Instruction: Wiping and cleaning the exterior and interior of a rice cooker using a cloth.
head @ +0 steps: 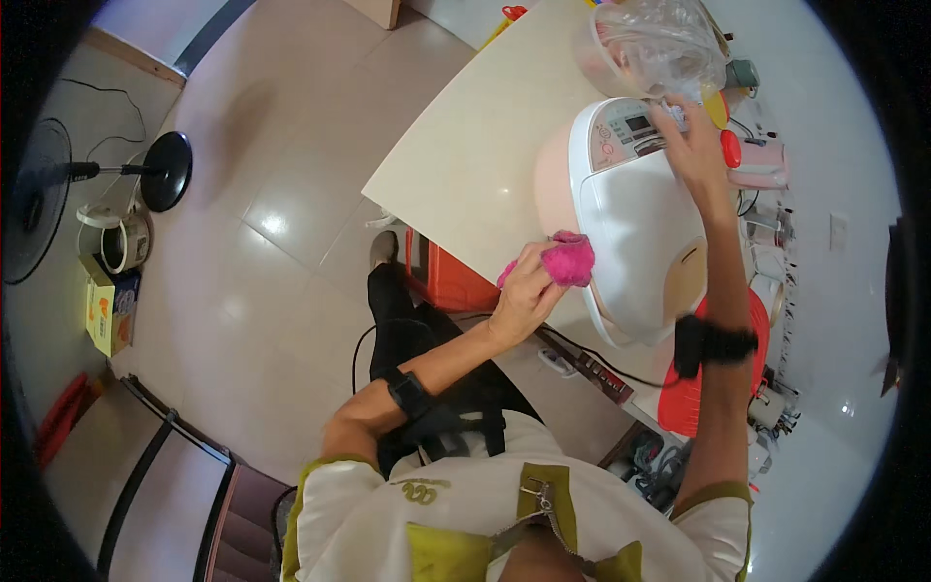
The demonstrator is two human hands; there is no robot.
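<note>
A rice cooker (pixel 636 218) with a white lid and a pale pink body stands on the cream tabletop (pixel 465 153). Its control panel (pixel 618 134) faces the far side, and a beige patch with a slot marks the lid's near right. Bunched in my left hand (pixel 525 295) is a bright pink cloth (pixel 569 260), close against the cooker's left side. My right hand (pixel 687 142) reaches over the cooker's right side, beside the panel. Its fingertips are near a clear plastic bag (pixel 673 47), and whether they grip anything is unclear.
Behind the cooker, a clear tub (pixel 607 47) sits partly beneath the bag. A pink jug (pixel 756 164) and cups line the wall. A red plastic item (pixel 753 327) lies under my right forearm. Below the table are a red stool (pixel 454 276) and a black cord (pixel 604 360).
</note>
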